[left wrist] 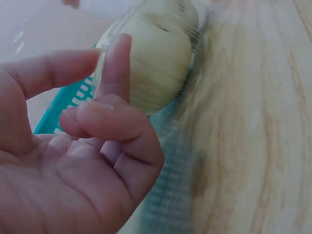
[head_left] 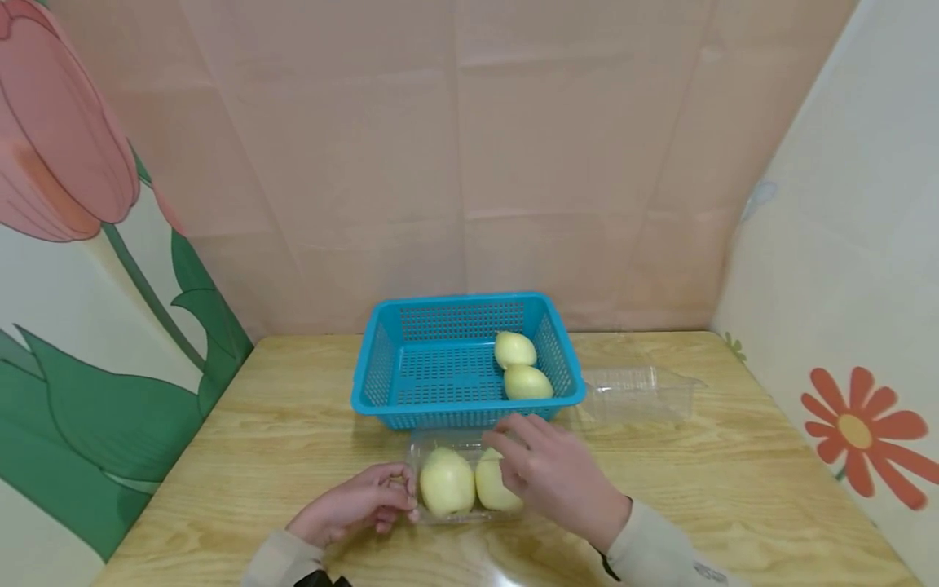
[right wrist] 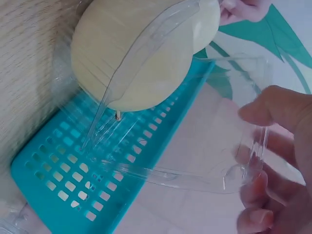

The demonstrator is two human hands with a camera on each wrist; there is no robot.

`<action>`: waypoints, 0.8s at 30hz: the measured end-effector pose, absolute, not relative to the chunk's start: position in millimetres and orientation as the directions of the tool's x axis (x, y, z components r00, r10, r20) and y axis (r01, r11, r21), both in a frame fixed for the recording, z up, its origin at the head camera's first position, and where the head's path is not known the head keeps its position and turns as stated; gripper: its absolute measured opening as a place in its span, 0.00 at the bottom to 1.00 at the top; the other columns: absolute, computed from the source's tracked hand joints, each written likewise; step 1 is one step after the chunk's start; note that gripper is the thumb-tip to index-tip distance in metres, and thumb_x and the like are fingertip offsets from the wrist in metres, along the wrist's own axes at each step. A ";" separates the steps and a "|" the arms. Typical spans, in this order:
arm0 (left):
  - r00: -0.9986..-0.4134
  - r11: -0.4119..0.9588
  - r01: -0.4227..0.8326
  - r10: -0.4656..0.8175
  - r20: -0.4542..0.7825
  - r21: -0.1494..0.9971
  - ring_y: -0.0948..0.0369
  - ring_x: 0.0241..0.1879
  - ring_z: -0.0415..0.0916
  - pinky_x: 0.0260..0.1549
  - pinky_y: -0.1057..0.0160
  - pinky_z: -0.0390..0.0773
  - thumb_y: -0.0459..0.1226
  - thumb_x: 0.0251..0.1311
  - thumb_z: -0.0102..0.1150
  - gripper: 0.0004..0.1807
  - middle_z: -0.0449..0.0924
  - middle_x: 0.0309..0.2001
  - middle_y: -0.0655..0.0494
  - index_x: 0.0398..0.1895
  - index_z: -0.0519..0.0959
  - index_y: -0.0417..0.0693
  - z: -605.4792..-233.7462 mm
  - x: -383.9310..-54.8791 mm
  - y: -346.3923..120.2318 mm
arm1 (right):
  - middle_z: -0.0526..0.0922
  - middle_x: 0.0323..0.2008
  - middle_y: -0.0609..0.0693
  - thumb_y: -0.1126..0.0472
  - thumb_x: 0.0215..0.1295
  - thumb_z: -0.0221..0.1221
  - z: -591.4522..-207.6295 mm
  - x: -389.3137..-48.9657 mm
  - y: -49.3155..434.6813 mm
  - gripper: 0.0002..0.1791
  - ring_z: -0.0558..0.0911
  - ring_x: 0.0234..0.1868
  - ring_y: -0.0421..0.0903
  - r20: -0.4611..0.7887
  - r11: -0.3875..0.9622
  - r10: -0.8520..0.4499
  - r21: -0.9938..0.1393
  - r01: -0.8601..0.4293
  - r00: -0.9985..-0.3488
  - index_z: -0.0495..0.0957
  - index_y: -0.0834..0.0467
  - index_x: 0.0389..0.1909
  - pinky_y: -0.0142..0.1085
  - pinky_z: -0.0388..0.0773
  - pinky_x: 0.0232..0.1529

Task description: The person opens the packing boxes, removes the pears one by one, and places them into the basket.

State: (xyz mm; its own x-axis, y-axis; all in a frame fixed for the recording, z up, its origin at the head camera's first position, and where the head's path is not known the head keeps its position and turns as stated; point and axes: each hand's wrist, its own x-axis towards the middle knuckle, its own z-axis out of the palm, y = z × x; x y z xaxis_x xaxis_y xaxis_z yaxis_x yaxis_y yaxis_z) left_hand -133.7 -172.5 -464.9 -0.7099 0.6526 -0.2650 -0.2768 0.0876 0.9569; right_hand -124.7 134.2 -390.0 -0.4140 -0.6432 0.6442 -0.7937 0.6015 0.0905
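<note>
Two pale yellow pears (head_left: pixel 447 483) sit side by side in a clear plastic clamshell box (head_left: pixel 469 517) near the table's front. At the box's left end, the thumb and a finger of my left hand (head_left: pixel 367 499) pinch the thin edge, as the left wrist view shows. Its other fingers are curled loosely. My right hand (head_left: pixel 546 469) is over the box's right part, hiding some of the second pear. In the right wrist view that hand holds the raised clear lid (right wrist: pixel 195 180) by its rim between thumb and fingers. The lid is tilted up beside the pear.
Just behind the box stands a blue plastic basket (head_left: pixel 440 415) with two more pears (head_left: pixel 527 382) at its right side. Another clear plastic box (head_left: pixel 638 395) lies right of the basket. A pinkish cloth backdrop (head_left: pixel 455 163) closes off the table's (head_left: pixel 242 456) far edge.
</note>
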 end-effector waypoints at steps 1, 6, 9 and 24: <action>-0.718 0.092 -0.264 0.646 -0.259 0.960 0.67 0.20 0.63 0.22 0.69 0.66 0.33 0.63 0.58 0.05 0.84 0.32 0.57 0.38 0.71 0.45 -464.8 -133.1 -172.0 | 0.79 0.40 0.45 0.66 0.51 0.64 -389.7 -123.4 134.9 0.16 0.77 0.33 0.41 0.662 0.610 -0.622 0.073 -0.789 -0.419 0.83 0.53 0.43 0.28 0.74 0.26; -0.738 0.120 -0.198 0.635 -0.229 0.973 0.66 0.20 0.64 0.21 0.69 0.68 0.32 0.63 0.58 0.07 0.84 0.34 0.54 0.40 0.71 0.41 -462.9 -131.7 -173.1 | 0.73 0.24 0.38 0.58 0.59 0.59 -389.0 -110.7 133.5 0.01 0.70 0.22 0.33 0.751 0.626 -0.507 -0.017 -0.780 -0.423 0.78 0.50 0.29 0.22 0.64 0.21; -0.736 0.157 -0.181 0.633 -0.239 0.971 0.65 0.22 0.68 0.22 0.68 0.70 0.34 0.66 0.56 0.07 0.83 0.35 0.53 0.41 0.73 0.39 -461.1 -132.6 -176.1 | 0.65 0.15 0.32 0.58 0.56 0.62 -391.7 -102.0 129.0 0.10 0.60 0.16 0.26 0.694 0.625 -0.532 -0.064 -0.778 -0.484 0.72 0.46 0.20 0.19 0.53 0.17; -0.846 0.231 -0.200 0.450 -0.287 0.952 0.63 0.26 0.71 0.22 0.69 0.71 0.41 0.71 0.53 0.14 0.80 0.34 0.50 0.44 0.74 0.36 -451.7 -142.4 -168.0 | 0.82 0.35 0.55 0.40 0.52 0.71 -408.6 -111.0 122.9 0.37 0.79 0.26 0.45 0.259 0.872 -0.414 -0.163 -0.462 -0.872 0.78 0.63 0.55 0.35 0.66 0.15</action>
State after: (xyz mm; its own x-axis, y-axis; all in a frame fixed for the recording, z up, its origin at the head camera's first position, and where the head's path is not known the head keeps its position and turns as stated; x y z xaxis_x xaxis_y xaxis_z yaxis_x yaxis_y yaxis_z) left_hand -142.4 -168.0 -451.7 -0.8458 0.4497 -0.2871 -0.2001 0.2314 0.9521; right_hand -111.0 122.9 -408.6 -0.8724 -0.4144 0.2594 -0.4624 0.8717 -0.1625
